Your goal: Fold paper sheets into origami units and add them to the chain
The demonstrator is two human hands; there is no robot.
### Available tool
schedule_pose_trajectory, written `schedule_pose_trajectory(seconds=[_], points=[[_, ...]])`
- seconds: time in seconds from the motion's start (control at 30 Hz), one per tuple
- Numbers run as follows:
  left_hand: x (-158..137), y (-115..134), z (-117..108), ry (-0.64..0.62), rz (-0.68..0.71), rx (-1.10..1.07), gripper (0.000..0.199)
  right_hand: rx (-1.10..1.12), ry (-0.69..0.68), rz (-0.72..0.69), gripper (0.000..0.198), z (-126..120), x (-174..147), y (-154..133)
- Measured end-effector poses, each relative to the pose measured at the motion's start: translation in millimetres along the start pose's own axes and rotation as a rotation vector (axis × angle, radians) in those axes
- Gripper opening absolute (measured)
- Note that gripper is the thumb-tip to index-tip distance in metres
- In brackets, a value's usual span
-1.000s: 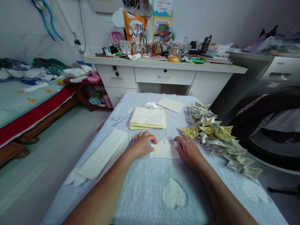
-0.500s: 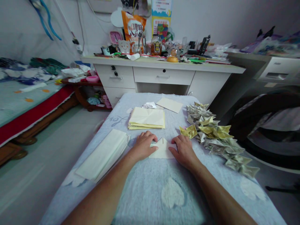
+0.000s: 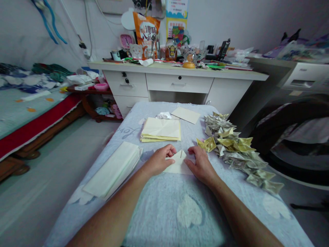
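A folded sheet of cream paper (image 3: 178,167) lies on the cloth-covered table in front of me, its top edges brought to a point with a short slit-like line near the peak. My left hand (image 3: 162,160) grips its left side, thumb on top and fingers curled behind. On the right side my right hand (image 3: 202,164) holds the paper with its thumb on the surface and the index finger bent above. Both palms hide the paper's outer corners. Beyond them is a stack of cream and yellow paper sheets (image 3: 161,128).
Folded paper pieces (image 3: 231,144), silver and gold, form a long pile at the right. A white folded bundle (image 3: 113,169) lies at the left. At the table's far end are a loose card-like sheet (image 3: 186,115) and crumpled white tissue (image 3: 163,115). Behind stands a cluttered desk (image 3: 180,71).
The left fingers have curled inward and moved slightly right from the paper's left slope. The paper's peak has shifted a little right and tilted. The right hand has barely moved.
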State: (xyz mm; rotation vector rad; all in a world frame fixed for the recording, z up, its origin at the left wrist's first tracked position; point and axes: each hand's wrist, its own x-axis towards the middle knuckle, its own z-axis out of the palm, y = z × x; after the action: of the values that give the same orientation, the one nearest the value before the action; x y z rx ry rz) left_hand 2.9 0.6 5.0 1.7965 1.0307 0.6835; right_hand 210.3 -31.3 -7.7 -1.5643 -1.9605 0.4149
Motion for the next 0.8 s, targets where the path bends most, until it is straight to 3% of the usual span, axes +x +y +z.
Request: schedule_pose_trajectory(seconds=[0.1, 0.2, 0.33, 0.63, 0.7, 0.8], points=[[2, 1, 0, 0.064, 0.012, -0.084, 0.017, 0.259, 0.122, 0.041, 0.046, 0, 2, -1], [4, 3, 0, 0.127, -0.024, -0.205, 0.011, 0.499, 0.182, 0.105, 0.052, 1, 5, 0], [6, 2, 6, 0.181, -0.057, -0.4, 0.02, 0.725, 0.215, 0.155, 0.056, 4, 8, 0], [3, 5, 20, 0.07, -0.053, -0.645, 0.028, 0.943, -0.075, 0.095, 0.028, 8, 3, -7], [3, 5, 21, 0.056, -0.048, -0.615, 0.026, 0.938, -0.079, 0.096, 0.025, 9, 3, -7], [3, 5, 20, 0.164, -0.031, -0.456, 0.027, 0.916, 0.004, 0.125, 0.025, 8, 4, -4]])
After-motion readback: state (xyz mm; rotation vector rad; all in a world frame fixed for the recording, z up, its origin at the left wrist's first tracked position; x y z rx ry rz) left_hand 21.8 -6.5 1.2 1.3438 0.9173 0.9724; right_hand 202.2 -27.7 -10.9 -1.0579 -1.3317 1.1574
